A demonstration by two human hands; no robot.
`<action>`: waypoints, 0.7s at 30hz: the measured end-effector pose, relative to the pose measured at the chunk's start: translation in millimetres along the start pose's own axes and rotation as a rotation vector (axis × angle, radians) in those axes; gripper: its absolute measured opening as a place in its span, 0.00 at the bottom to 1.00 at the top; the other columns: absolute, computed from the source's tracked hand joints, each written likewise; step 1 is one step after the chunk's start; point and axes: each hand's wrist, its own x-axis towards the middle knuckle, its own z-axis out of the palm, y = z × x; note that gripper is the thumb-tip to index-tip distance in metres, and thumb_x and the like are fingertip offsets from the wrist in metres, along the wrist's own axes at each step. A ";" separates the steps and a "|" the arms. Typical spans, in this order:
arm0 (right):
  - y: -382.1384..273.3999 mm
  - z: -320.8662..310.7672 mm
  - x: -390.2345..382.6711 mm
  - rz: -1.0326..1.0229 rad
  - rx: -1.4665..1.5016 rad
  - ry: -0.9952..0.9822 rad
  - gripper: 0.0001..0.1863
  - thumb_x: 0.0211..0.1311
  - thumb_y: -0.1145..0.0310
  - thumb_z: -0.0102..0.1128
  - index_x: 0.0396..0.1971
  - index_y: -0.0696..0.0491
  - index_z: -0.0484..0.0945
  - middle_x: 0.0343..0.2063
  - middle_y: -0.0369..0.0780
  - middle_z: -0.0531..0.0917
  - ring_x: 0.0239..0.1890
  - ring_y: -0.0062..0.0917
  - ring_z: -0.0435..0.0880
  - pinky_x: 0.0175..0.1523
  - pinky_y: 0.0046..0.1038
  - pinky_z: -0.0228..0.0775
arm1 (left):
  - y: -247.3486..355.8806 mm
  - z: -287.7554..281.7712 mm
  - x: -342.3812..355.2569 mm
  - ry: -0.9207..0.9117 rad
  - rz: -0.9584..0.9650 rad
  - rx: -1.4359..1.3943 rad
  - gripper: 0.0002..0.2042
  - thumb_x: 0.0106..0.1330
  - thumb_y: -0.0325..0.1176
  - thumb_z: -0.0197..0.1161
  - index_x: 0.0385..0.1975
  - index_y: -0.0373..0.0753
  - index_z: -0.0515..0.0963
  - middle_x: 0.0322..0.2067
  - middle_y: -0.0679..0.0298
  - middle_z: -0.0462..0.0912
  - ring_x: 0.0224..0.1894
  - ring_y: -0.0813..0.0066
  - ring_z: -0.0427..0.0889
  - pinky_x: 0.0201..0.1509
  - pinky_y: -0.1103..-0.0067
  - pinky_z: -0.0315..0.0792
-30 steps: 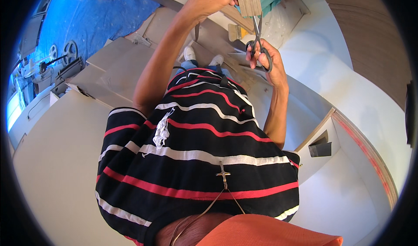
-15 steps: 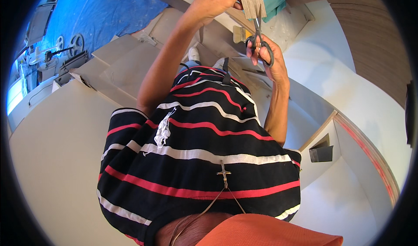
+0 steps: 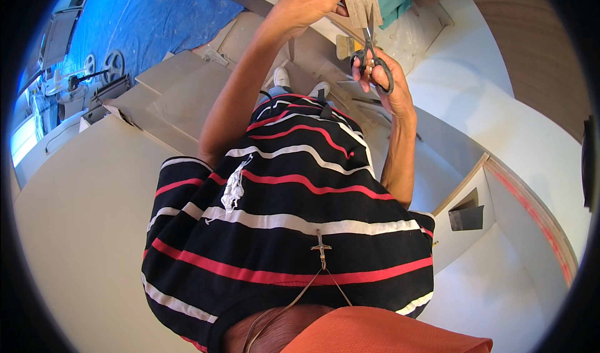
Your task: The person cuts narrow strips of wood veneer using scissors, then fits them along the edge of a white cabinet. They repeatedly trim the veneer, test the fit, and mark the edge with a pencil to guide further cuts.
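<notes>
At the far edge of the view, my left hand (image 3: 309, 4) is closed on a wood-grain strip (image 3: 357, 9), pinched between thumb and fingers. The strip hangs down to the right of that hand, and its top runs out of the picture. A pair of scissors (image 3: 367, 44) with dark handles is in my right hand (image 3: 394, 85), fingers through the loops. Its blades point away from me and lie over the strip's lower end. I cannot tell whether they are cutting into it. Just left of the scissors is a brush-like tool (image 3: 344, 47) with pale bristles.
A teal cloth (image 3: 400, 0) lies beyond the strip. White panels (image 3: 462, 84) and a brown wood-grain board (image 3: 531, 47) stand to the right, near an open cabinet box (image 3: 490, 228). Boards (image 3: 178, 81) lie at left, by a blue sheet (image 3: 150, 22) and a machine with handwheels (image 3: 112, 65).
The background has shifted slightly to the right. Both hands keep their holds on the strip and the scissors, with hardly any movement.
</notes>
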 end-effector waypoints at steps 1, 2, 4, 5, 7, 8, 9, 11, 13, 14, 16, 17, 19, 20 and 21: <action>-0.5 0.9 -0.2 0.000 0.003 -0.008 0.22 0.63 0.50 0.68 0.41 0.55 0.79 0.25 0.32 0.76 0.24 0.14 0.69 0.34 0.18 0.59 | 1.4 -0.7 -0.9 -0.002 -0.003 0.015 0.10 0.74 0.35 0.58 0.44 0.35 0.79 0.35 0.67 0.85 0.34 0.81 0.83 0.38 0.80 0.78; 0.4 -4.0 1.5 0.005 0.012 -0.010 0.22 0.63 0.50 0.68 0.41 0.55 0.79 0.26 0.32 0.76 0.24 0.14 0.69 0.34 0.18 0.59 | -2.1 3.0 4.3 -0.007 -0.013 0.028 0.10 0.74 0.35 0.58 0.45 0.35 0.79 0.35 0.67 0.85 0.35 0.81 0.83 0.38 0.80 0.78; 1.1 -5.5 1.9 0.008 0.006 -0.016 0.22 0.63 0.50 0.67 0.41 0.55 0.79 0.26 0.32 0.76 0.24 0.14 0.69 0.35 0.17 0.60 | -2.9 3.5 4.7 -0.011 -0.014 -0.016 0.10 0.74 0.35 0.58 0.45 0.35 0.79 0.35 0.67 0.85 0.35 0.81 0.83 0.38 0.80 0.78; 1.2 -5.7 1.7 0.009 -0.003 -0.016 0.22 0.63 0.50 0.67 0.41 0.55 0.79 0.26 0.32 0.76 0.24 0.14 0.69 0.35 0.17 0.60 | -2.9 3.7 4.5 -0.012 -0.013 -0.037 0.10 0.74 0.35 0.58 0.46 0.35 0.79 0.35 0.67 0.85 0.35 0.81 0.83 0.39 0.80 0.78; 2.3 -7.5 1.8 0.011 -0.016 -0.009 0.22 0.63 0.50 0.67 0.41 0.55 0.79 0.26 0.32 0.76 0.24 0.14 0.70 0.35 0.17 0.60 | -4.3 4.0 5.4 -0.010 -0.006 -0.004 0.10 0.74 0.35 0.58 0.46 0.35 0.79 0.36 0.67 0.85 0.35 0.80 0.83 0.39 0.79 0.79; 2.4 -7.1 2.2 0.012 -0.019 -0.003 0.21 0.63 0.51 0.67 0.41 0.55 0.79 0.26 0.31 0.76 0.24 0.14 0.70 0.35 0.17 0.60 | -4.3 3.5 5.5 -0.010 -0.003 0.013 0.11 0.74 0.35 0.58 0.47 0.35 0.79 0.36 0.67 0.85 0.36 0.80 0.84 0.39 0.79 0.79; 2.8 -8.3 1.5 0.012 -0.023 0.004 0.21 0.63 0.51 0.67 0.41 0.55 0.79 0.25 0.31 0.76 0.25 0.14 0.70 0.35 0.17 0.60 | -5.4 5.3 5.8 -0.010 -0.006 0.003 0.11 0.74 0.35 0.58 0.47 0.35 0.79 0.36 0.67 0.85 0.36 0.80 0.84 0.40 0.79 0.79; 3.0 -8.4 1.4 0.015 -0.041 0.016 0.21 0.62 0.51 0.68 0.41 0.54 0.79 0.25 0.31 0.76 0.25 0.14 0.70 0.34 0.17 0.61 | -5.9 5.9 5.7 -0.008 -0.013 -0.020 0.11 0.74 0.35 0.58 0.47 0.35 0.78 0.37 0.66 0.85 0.36 0.79 0.84 0.40 0.79 0.79; 3.0 -8.5 1.3 0.014 -0.057 0.022 0.21 0.62 0.51 0.68 0.41 0.54 0.80 0.25 0.31 0.76 0.25 0.14 0.70 0.34 0.18 0.61 | -5.7 6.1 5.2 -0.015 -0.012 -0.012 0.11 0.74 0.35 0.58 0.47 0.35 0.78 0.37 0.66 0.85 0.36 0.79 0.84 0.40 0.78 0.80; 3.3 -8.9 1.4 0.013 -0.063 0.023 0.21 0.62 0.51 0.69 0.41 0.54 0.80 0.25 0.31 0.76 0.25 0.14 0.70 0.34 0.18 0.61 | -5.6 6.2 5.1 -0.018 -0.012 -0.009 0.11 0.74 0.35 0.58 0.48 0.35 0.78 0.37 0.66 0.86 0.36 0.79 0.85 0.40 0.78 0.80; 3.7 -9.4 1.6 0.013 -0.070 0.028 0.21 0.62 0.51 0.69 0.41 0.54 0.80 0.25 0.31 0.76 0.25 0.14 0.71 0.34 0.18 0.61 | -5.7 6.9 4.9 -0.016 -0.016 -0.027 0.11 0.74 0.35 0.58 0.48 0.35 0.78 0.37 0.65 0.85 0.36 0.78 0.85 0.40 0.78 0.80; 3.8 -9.5 2.0 0.014 -0.071 0.032 0.20 0.62 0.51 0.69 0.41 0.54 0.80 0.25 0.31 0.76 0.25 0.14 0.71 0.34 0.18 0.61 | -5.6 6.7 5.0 -0.015 -0.018 -0.036 0.11 0.74 0.35 0.58 0.48 0.35 0.78 0.37 0.65 0.85 0.36 0.78 0.85 0.40 0.78 0.80; 4.4 -10.3 2.3 0.015 -0.072 0.038 0.20 0.62 0.51 0.69 0.41 0.54 0.80 0.25 0.31 0.76 0.25 0.14 0.71 0.33 0.18 0.61 | -6.0 6.8 5.4 -0.018 -0.018 -0.042 0.11 0.74 0.35 0.58 0.48 0.34 0.78 0.37 0.65 0.85 0.37 0.78 0.85 0.40 0.77 0.81; 4.5 -10.4 2.5 0.016 -0.071 0.040 0.20 0.61 0.51 0.69 0.41 0.54 0.80 0.25 0.30 0.76 0.25 0.14 0.71 0.33 0.17 0.61 | -6.0 6.8 5.7 -0.020 -0.018 -0.045 0.11 0.74 0.35 0.58 0.48 0.34 0.78 0.37 0.65 0.85 0.37 0.77 0.85 0.41 0.77 0.81; 5.2 -11.5 2.8 0.017 -0.071 0.042 0.20 0.61 0.51 0.69 0.41 0.54 0.80 0.25 0.30 0.76 0.25 0.14 0.71 0.33 0.17 0.61 | -6.9 6.8 6.6 -0.018 -0.017 -0.033 0.11 0.74 0.35 0.58 0.48 0.34 0.78 0.37 0.65 0.85 0.37 0.77 0.85 0.41 0.77 0.81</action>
